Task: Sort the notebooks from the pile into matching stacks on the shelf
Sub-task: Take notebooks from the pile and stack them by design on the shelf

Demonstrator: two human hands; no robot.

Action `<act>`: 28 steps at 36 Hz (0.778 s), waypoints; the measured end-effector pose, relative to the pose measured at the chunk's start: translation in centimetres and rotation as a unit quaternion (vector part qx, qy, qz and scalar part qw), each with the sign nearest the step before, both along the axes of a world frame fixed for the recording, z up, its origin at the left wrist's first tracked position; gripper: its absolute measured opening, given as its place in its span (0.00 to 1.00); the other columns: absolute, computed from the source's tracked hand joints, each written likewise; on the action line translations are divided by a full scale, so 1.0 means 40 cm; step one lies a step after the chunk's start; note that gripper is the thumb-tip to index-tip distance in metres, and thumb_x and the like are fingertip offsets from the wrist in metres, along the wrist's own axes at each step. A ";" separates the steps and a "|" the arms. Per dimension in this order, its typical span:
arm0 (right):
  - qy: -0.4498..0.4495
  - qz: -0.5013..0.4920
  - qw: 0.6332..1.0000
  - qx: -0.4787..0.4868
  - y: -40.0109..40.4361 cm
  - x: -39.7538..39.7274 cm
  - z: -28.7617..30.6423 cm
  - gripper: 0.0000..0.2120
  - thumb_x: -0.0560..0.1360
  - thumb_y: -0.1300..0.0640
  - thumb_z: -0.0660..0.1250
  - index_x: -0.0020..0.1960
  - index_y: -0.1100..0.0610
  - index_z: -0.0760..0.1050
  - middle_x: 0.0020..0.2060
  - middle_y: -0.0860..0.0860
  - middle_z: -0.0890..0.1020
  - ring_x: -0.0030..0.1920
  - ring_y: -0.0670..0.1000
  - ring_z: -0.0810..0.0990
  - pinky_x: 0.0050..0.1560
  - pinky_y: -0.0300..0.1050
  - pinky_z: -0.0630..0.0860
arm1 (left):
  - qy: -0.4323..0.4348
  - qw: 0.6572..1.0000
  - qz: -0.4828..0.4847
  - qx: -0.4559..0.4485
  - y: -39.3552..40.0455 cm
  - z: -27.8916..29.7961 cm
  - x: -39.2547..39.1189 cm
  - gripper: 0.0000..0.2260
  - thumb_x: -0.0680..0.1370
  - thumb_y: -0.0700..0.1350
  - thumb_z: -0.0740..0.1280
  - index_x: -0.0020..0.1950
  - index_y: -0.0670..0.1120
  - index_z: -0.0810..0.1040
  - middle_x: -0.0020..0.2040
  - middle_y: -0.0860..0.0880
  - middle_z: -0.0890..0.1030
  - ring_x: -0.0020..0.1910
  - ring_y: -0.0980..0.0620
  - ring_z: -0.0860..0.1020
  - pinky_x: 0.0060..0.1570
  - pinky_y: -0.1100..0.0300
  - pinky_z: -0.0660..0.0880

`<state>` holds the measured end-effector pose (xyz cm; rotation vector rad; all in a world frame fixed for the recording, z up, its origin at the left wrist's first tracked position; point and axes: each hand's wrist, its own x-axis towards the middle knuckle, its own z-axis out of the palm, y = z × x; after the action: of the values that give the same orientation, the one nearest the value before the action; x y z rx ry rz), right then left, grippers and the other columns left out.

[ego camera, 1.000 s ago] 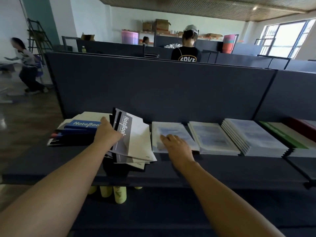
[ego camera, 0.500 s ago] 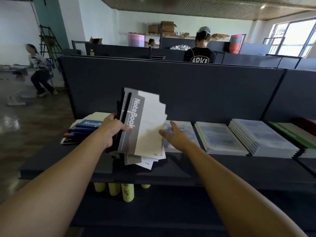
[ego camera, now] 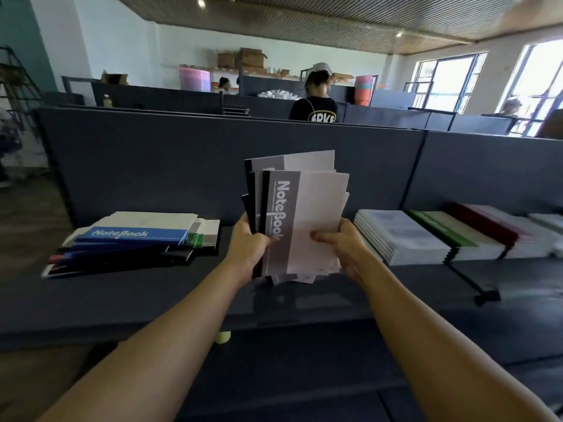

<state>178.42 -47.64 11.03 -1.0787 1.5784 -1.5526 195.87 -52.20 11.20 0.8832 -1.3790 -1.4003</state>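
Both hands clamped on grey notebooks (ego camera: 307,214), frame centre: left hand (ego camera: 248,248) on the black spines, right hand (ego camera: 344,246) on matte white edges, uneven fan.

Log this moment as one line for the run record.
hands: left hand and right hand hold grey notebooks upright | pile: on shelf, left

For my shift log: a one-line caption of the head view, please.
Both hands, left hand and right hand, hold grey notebooks upright above the shelf.
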 end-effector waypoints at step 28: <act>-0.002 -0.020 0.991 0.133 0.040 0.010 -0.114 0.14 0.73 0.71 0.60 0.56 0.59 0.67 0.45 0.53 0.75 0.52 0.55 0.74 0.49 0.47 0.73 | -0.154 0.986 -0.007 -0.065 0.026 -0.138 -0.028 0.18 0.76 0.33 0.66 0.63 0.50 0.71 0.49 0.55 0.79 0.50 0.56 0.78 0.43 0.68 0.74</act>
<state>178.83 -46.03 6.46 -0.9014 1.7544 -1.3218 194.75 -51.16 5.70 1.0354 -1.6902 -1.2021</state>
